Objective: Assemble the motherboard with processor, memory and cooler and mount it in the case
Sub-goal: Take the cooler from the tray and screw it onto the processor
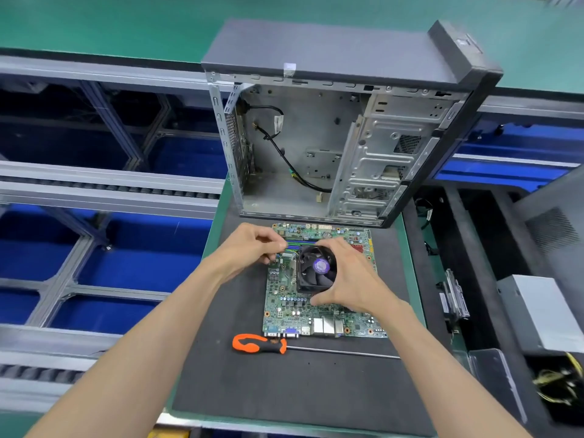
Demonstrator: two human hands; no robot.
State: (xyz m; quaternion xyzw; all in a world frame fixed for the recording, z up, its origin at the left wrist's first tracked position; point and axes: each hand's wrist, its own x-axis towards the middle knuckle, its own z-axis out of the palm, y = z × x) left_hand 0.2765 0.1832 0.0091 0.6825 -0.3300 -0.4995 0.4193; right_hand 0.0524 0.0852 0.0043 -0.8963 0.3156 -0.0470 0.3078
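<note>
While the right hand cups the black round-fan cooler on the green motherboard, left hand pinches sth small, poss. its wire; grip closed both sides.

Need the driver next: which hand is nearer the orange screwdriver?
Right, narrowly. The right hand grips the cooler fan, above the screwdriver shaft; the left hand pinches at the motherboard's far-left edge.
</note>
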